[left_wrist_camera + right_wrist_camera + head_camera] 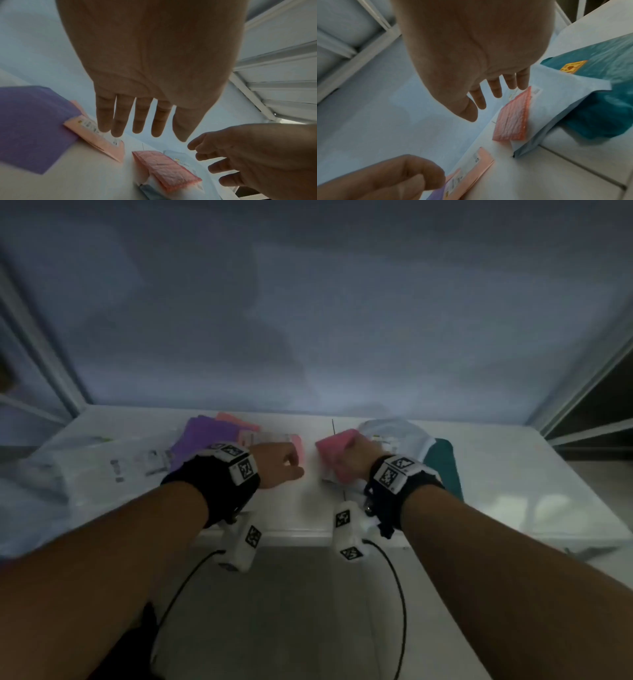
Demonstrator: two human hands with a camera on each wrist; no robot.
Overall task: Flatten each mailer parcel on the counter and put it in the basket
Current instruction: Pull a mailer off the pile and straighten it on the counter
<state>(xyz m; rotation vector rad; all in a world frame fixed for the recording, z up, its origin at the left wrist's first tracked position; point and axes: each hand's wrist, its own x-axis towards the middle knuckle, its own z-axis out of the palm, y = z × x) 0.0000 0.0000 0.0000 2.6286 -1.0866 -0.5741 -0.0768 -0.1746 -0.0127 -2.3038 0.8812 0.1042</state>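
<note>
From below, both hands (154, 81) hover open over mailers (164, 170).

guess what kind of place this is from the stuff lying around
Probably a parcel packing or sorting spot: a white counter strewn with padded mailers, pink, purple and teal, several with shipping labels. No basket shows.

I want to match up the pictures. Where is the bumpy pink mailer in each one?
Head: bumpy pink mailer centre, just beyond the right hand.
Left wrist: bottom centre, below the fingers.
Right wrist: right of centre, lying on a white mailer.
Shared landmark: the flat pink mailer with a label.
</note>
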